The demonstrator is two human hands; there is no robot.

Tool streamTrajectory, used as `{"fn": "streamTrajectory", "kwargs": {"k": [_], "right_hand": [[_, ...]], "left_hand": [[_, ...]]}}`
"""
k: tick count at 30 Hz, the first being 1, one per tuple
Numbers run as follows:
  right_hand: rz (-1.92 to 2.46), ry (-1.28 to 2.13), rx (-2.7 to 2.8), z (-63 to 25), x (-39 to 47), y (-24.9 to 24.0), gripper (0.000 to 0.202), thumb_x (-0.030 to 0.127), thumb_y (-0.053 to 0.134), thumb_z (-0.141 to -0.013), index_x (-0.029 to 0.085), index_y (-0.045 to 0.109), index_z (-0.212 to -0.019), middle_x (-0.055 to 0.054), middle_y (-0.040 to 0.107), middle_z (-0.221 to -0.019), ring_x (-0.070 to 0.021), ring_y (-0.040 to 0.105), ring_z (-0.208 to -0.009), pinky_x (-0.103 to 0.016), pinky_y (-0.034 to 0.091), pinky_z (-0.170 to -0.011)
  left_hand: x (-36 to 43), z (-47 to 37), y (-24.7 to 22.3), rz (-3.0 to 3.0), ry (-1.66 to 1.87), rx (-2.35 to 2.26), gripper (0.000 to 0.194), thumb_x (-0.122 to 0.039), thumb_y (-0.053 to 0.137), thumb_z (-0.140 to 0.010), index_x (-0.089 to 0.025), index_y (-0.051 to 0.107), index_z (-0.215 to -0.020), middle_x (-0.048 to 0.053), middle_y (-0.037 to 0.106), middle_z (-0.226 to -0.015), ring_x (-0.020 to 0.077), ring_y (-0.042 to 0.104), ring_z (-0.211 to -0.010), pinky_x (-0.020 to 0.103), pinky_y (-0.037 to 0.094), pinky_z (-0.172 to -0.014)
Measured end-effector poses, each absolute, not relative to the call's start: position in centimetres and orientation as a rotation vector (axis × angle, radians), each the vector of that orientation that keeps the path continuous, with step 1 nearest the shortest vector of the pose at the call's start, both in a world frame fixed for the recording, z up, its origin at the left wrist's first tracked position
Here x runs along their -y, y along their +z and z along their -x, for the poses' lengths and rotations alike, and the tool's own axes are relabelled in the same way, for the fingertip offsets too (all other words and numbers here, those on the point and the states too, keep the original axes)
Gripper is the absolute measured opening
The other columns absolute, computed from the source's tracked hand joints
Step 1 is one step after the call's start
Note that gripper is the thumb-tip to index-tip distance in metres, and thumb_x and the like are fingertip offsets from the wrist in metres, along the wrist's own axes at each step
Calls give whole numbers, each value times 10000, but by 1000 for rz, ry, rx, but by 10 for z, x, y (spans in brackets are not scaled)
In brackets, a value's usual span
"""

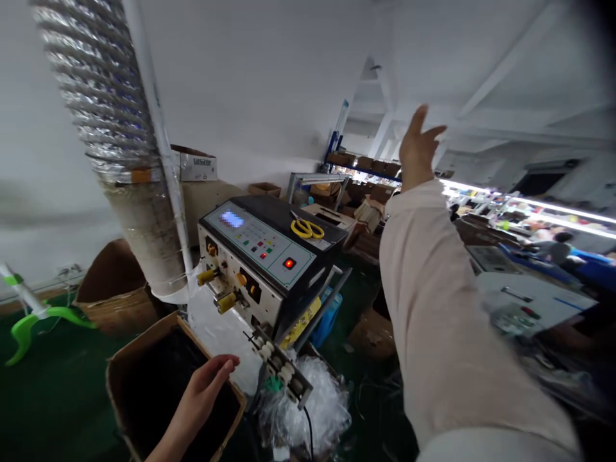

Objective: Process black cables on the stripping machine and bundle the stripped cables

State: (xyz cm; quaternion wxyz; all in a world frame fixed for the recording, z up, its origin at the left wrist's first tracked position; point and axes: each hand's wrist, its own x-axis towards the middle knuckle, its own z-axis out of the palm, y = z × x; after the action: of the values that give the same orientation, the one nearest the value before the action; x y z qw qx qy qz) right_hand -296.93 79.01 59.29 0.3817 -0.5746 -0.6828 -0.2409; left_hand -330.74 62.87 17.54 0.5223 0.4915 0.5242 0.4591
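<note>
My left hand is over an open cardboard box with a dark inside, its fingers stretched toward the roller guide of a machine. Nothing shows in that hand. My right hand, at the end of a pale sleeve, is raised high with the fingers apart, holding nothing. Between the arms stands a wire-processing machine with a lit display, buttons and a glowing red switch. Yellow-handled scissors lie on its top. A black wire hangs by the roller guide at its front.
A foil duct and a white pipe rise at the left. Clear plastic wrap is heaped below the machine. A green-footed stand and another cardboard box are at left. Workbenches stand at right.
</note>
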Motion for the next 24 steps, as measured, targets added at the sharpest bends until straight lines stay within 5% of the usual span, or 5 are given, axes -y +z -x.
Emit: {"fn": "streamTrajectory", "kwargs": {"k": [4,9,15,20,24], "right_hand": [[1184,-436,1607,2969,-753,555,655,481,317,-870,73,389,-1377,-123,520,-1320,-191,516,-1191,-232,399,-816],[1283,360,2331,2942,-640,360,224,362,546,-858,243,663,-1008,-30,713,-922,-139,664,-804,-242,479,-724],[1390,1312,1761,2981,-561,118,539,560,412,-885,185,527,-1255,-125,594,-1242,-234,582,-1095,-364,478,-895],[1430,1292,1315,3022,-522,62,486,514,307,-935,184,616,-758,-32,623,-701,-151,571,-686,-269,460,-684],[1807,921,1200,2988,-481,60,312,334,416,-912,179,599,-712,4,560,-620,-128,496,-595,-229,380,-589]], "left_hand": [[-615,3296,163,-1120,1112,-1306,495,-586,607,-729,-154,674,-960,91,703,-946,228,617,-875,324,482,-832],[-604,3284,144,-1057,1079,-1326,462,-552,635,-718,-139,675,-920,87,699,-863,193,617,-766,299,495,-728],[-608,3257,149,-1047,1071,-1336,471,-552,649,-700,-123,669,-894,82,697,-815,165,605,-705,274,485,-692],[-606,3253,151,-1161,888,-1323,508,-558,650,-702,-125,652,-967,83,700,-891,195,635,-793,306,496,-797],[-594,3256,123,-1278,500,-1310,560,-612,659,-663,-151,649,-982,76,703,-929,242,650,-898,340,485,-889]]}}
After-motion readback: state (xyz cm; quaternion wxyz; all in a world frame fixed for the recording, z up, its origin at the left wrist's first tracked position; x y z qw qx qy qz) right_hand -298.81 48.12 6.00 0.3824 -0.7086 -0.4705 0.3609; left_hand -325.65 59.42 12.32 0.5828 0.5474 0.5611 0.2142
